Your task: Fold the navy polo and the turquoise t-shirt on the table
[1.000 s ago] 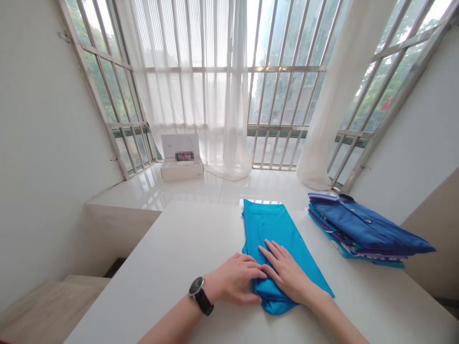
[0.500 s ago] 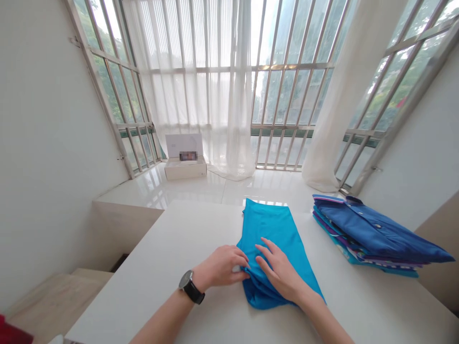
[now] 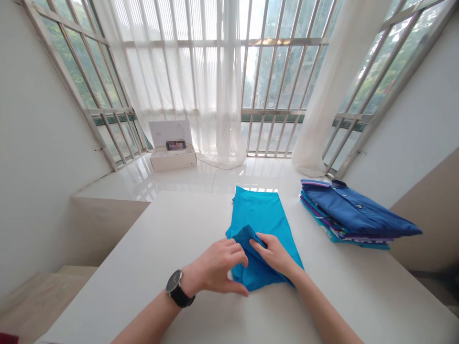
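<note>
standing on the white window ledge (image 3: 114, 186), just beyond the counter's far left corner, a white box (image 3: 175, 161) has its lid raised against a sheer curtain (image 3: 215, 86). nearer, a dark-strapped watch (image 3: 174, 282) sits on the wrist of the left hand (image 3: 215, 265), which is over the middle of the counter (image 3: 172, 229). its grip is fairly wide, the thumb well apart from the curved fingers; these reach the left side of a bright blue cloth (image 3: 265, 208), but whether they press on it i cannot tell. the cloth lies flat a little right of the counter's middle, its far end up at the far edge and its near end well short of the near edge of view. toward that near end a darker flap (image 3: 246, 235) is folded up, its corner lifted. the right hand (image 3: 274, 251) rests over the cloth, its grip narrow, pinching that flap between thumb and fingers. farther right, well apart from both hands, a pile of folded clothes (image 3: 358, 212) lies by the counter's right edge, a buttoned dark blue shirt on top and purple and turquoise layers beneath.
</note>
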`<state>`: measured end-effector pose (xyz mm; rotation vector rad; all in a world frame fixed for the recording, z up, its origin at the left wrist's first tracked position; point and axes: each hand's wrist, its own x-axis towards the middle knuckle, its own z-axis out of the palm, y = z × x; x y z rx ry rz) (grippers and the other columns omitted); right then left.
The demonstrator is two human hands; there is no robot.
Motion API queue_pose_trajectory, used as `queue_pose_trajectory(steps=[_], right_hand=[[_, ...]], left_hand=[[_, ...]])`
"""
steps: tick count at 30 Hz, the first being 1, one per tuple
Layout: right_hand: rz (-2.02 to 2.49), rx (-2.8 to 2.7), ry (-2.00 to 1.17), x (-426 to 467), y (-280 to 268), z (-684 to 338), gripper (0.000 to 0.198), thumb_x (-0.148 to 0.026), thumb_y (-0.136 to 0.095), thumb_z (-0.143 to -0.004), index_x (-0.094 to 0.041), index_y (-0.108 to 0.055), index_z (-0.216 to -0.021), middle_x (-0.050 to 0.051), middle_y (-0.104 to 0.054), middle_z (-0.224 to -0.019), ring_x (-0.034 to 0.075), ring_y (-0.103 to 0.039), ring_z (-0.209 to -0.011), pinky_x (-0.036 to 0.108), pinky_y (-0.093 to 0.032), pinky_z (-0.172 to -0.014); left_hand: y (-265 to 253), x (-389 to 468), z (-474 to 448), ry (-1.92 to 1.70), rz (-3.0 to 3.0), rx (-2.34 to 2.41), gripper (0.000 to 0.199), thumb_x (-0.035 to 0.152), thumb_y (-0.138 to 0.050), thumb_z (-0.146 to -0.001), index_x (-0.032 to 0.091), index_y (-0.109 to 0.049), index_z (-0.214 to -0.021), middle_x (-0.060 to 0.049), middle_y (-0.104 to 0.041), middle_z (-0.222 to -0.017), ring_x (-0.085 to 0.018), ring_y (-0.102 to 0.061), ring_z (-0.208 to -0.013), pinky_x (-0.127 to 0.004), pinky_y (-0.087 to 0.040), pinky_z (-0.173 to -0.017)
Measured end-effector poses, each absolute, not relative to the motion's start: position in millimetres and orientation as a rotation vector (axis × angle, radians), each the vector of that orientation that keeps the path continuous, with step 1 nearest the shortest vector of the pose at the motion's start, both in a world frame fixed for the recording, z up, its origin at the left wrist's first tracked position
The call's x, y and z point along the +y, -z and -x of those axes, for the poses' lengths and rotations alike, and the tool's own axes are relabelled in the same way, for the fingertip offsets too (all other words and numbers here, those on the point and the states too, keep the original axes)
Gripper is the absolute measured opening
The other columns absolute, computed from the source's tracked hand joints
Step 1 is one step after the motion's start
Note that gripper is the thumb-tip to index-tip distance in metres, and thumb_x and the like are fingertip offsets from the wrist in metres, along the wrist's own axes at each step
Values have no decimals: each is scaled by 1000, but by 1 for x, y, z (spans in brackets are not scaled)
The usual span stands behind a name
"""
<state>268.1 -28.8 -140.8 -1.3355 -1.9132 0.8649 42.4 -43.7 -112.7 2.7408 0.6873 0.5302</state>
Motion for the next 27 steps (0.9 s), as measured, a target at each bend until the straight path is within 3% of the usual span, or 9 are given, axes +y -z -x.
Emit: queue_pose_trajectory(steps=[3, 7, 14, 18, 22, 27], right_hand=[[1346, -1884, -880, -28, 138, -270, 41, -51, -44, -92, -22, -42, -65, -5, -44, -64, 13, -38, -63, 27, -34, -60], [1356, -1862, -869, -29, 138, -269, 41, -52, -45, -91, -22, -39, -64, -5, -39, -62, 13, -35, -63, 26, -31, -58], [1355, -1864, -834, -28, 142, -268, 42, -53, -44, -91, -23, -36, -64, -5, -38, -62, 13, -33, -63, 27, -29, -58], [1340, -1877, -792, -30, 141, -270, 42, -53, -44, -94, -23, -37, -65, -5, -41, -63, 13, -36, -62, 27, -31, -59], [1301, -1907, -619, -33, 138, -271, 39, -46, -46, -96, -23, -39, -65, -4, -45, -64, 14, -41, -62, 28, -34, -60], [1209, -1992, -514, -41, 130, -273, 29, -37, -46, -98, -22, -56, -75, 1, -55, -78, 15, -53, -71, 27, -42, -67]], left_hand=[[117, -53, -51, -409, -2856, 579, 38, 48, -76, -78, 24, -61, -103, -4, -68, -108, -22, -61, -91, -34, -44, -82], [124, -57, -55, -275, -3000, 598, 13, 33, -65, -85, 21, -61, -86, -3, -68, -89, -19, -60, -80, -34, -44, -76], [128, -60, -58, -269, -3131, 654, 14, 29, -63, -86, 20, -56, -77, -1, -65, -79, -19, -58, -74, -34, -41, -68], [134, -58, -63, -376, -3031, 756, 21, 39, -58, -92, 21, -58, -81, -1, -67, -80, -19, -60, -74, -32, -41, -65], [142, -52, -69, -461, -2788, 919, 16, 33, -55, -96, 22, -63, -88, 0, -70, -80, -18, -65, -75, -28, -43, -67], [150, -44, -71, -576, -2478, 1090, 10, 28, -58, -93, 24, -66, -98, 1, -73, -88, -18, -67, -80, -26, -47, -70]])
